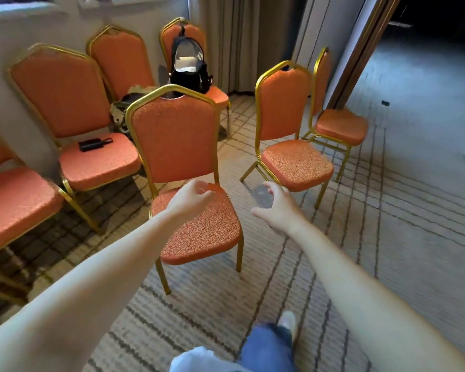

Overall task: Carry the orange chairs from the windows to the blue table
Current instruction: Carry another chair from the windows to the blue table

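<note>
l hand [191, 197]: fingers loosely curled, grasping nothing, over rear of near chair [172, 140] seat; contact unclear
r hand [277, 208]: released, fingers spread, over carpet [333, 264] btwn near chair & next chair [297, 163]
near chair: orange, gold frame, upright on carpet, centre
wall chairs [62, 89]: row at left by wall; one w/ black backpack [189, 65]

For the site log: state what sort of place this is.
Probably a hotel function or conference room: matching orange banquet chairs with gold frames, patterned carpet, and long curtains.
</note>
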The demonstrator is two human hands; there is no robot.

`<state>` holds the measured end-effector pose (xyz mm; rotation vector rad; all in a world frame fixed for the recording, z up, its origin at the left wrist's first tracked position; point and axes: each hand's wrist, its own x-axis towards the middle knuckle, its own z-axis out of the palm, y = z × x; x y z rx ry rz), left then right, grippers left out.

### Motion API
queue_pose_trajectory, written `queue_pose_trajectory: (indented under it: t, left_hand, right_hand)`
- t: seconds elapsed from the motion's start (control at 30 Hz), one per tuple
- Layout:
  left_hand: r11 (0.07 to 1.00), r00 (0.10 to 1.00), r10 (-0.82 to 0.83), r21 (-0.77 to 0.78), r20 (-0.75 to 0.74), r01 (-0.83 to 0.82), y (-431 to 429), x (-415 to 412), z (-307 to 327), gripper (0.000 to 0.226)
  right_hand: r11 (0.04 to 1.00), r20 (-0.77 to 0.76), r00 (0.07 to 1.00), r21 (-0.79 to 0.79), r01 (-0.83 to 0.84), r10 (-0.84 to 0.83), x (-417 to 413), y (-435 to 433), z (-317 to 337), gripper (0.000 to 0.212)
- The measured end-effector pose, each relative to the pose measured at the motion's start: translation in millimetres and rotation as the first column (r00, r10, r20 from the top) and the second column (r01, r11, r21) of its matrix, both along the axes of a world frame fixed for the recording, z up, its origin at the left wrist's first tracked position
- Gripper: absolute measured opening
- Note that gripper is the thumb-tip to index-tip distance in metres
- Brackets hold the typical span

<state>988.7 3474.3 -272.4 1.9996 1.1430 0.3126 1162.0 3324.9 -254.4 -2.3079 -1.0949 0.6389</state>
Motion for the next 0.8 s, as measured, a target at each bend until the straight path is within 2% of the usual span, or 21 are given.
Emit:
queue_pose_trajectory:
  t: [0.07,0.1,0.13,0.23,0.33,0.47,0.57,0.8]
  left_hand:
    - [1.0,1.0,-0.007,-0.027,-0.025,0.007,5,8,-5,0.041]
    - [0.994,0.994,0.106,-0.038,-0.006,-0.106,37,50,-20,0.045]
    - [0.989,0.99,0.141,-0.046,-0.026,-0.142,42,58,-25,0.048]
    - [0.974,0.977,0.214,-0.069,-0.022,-0.215,59,82,-35,0.049]
    - [0.912,0.918,0.396,-0.115,-0.005,-0.394,79,123,-47,0.046]
    - [0.816,0.83,0.557,-0.181,-0.002,-0.549,94,152,-62,0.047]
    - [0.745,0.767,0.641,-0.221,-0.028,-0.63,105,161,-72,0.047]
    - [0.56,0.599,0.795,-0.269,-0.089,-0.783,155,167,-97,0.043]
  right_hand:
    - [1.0,-0.001,1.0,-0.007,-0.03,0.03,6,11,-2,0.077]
    - [0.992,-0.008,0.992,-0.022,-0.126,0.126,56,63,-13,0.077]
    - [0.989,0.016,0.99,-0.051,-0.141,0.142,66,70,-19,0.077]
    - [0.969,0.044,0.968,-0.054,-0.243,0.245,93,108,-25,0.078]
    - [0.917,0.046,0.921,-0.121,-0.38,0.387,143,162,-31,0.078]
    - [0.83,0.001,0.837,-0.133,-0.542,0.547,181,220,-44,0.078]
    - [0.783,-0.059,0.792,-0.123,-0.609,0.607,191,257,-58,0.079]
    - [0.652,-0.09,0.677,-0.202,-0.731,0.731,188,340,-84,0.076]
